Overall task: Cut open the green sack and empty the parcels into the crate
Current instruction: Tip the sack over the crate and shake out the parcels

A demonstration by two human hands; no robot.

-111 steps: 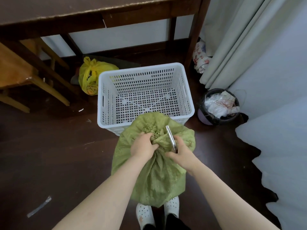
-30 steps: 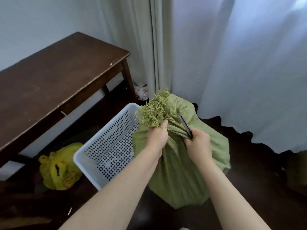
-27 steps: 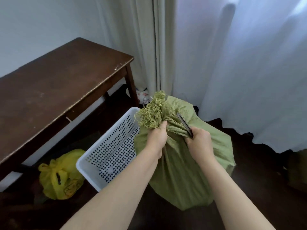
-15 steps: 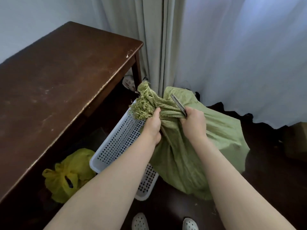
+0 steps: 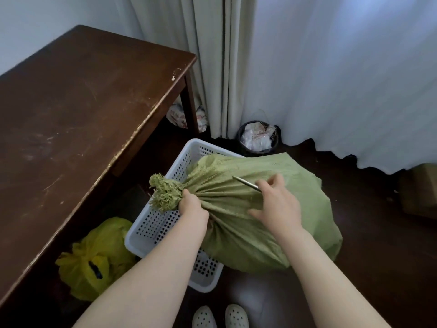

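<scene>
Left hand (image 5: 190,205) is gripping the gathered neck of the green woven plastic sack (image 5: 248,230), fingers curled tight just below the frayed top. Right hand (image 5: 277,209) is holding a thin metal blade (image 5: 246,183) over the pleated cloth, its other fingers spread; the exact hold on the handle is hidden. The sack is lying partly over the white perforated plastic crate (image 5: 163,223), beside the dark brown wooden table (image 5: 71,114). A yellow plastic bag (image 5: 94,259) is sitting under the table.

Green sack (image 5: 248,204): coarse woven fabric, matt, frayed top. Crate (image 5: 151,228): white perforated plastic. Desk (image 5: 82,114): dark wood w/ scuffed finish. Blade (image 5: 246,183): shiny metal.
</scene>
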